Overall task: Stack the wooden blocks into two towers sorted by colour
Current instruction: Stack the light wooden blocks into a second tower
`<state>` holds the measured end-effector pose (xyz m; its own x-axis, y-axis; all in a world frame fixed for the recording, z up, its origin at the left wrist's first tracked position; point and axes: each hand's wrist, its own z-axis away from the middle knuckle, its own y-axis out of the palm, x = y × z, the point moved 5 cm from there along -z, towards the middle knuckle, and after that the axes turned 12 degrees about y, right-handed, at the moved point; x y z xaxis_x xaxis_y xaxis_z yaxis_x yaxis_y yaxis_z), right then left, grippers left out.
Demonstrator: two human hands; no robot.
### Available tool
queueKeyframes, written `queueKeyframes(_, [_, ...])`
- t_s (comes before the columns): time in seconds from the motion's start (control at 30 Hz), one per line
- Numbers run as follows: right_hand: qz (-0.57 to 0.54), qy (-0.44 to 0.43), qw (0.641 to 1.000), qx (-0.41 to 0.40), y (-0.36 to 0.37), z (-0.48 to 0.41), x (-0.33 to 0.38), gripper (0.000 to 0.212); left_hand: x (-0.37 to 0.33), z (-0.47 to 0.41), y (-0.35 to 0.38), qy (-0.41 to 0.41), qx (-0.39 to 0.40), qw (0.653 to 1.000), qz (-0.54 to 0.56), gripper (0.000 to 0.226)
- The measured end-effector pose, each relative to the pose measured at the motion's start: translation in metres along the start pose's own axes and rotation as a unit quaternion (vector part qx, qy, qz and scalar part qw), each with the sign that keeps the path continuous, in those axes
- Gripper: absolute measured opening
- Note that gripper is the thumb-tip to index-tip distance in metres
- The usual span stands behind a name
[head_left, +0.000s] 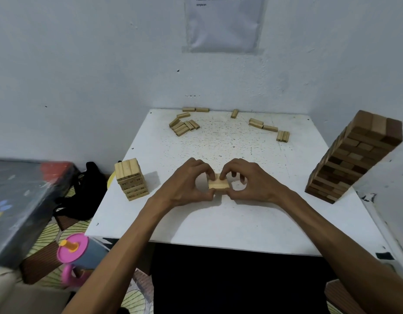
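Blocks [218,184], pale, rest on the bench [218,219], fingers [204,169] of my left hand [184,183] and right hand [252,181] curled round them. I'd square their ends flush, then carry them level to the pale tower [131,179].

Dim, cool, soft light, short shadows under things on the table [218,223]; wide-angle bending and blur at edges.

A short light tower [131,179] stands on the left and a tall dark tower [352,157] on the right. Loose blocks [184,126] lie at the back. There is wide room between the towers.
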<state>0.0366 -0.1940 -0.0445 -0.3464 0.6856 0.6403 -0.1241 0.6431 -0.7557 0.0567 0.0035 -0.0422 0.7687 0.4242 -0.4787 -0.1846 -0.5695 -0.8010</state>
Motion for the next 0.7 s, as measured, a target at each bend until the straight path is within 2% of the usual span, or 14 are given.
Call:
queueKeyframes(0.37, [-0.017, -0.063, 0.998, -0.025, -0.019, -0.031, 0.047, 0.033, -0.007, 0.006, -0.06, 0.004, -0.041, 0.999, -0.032, 0.032])
queueKeyframes(0.7, [-0.033, -0.102, 0.994, 0.025, 0.004, -0.086, 0.107, 0.031, 0.008, 0.05, -0.128, -0.044, -0.068, 0.991, -0.107, 0.029])
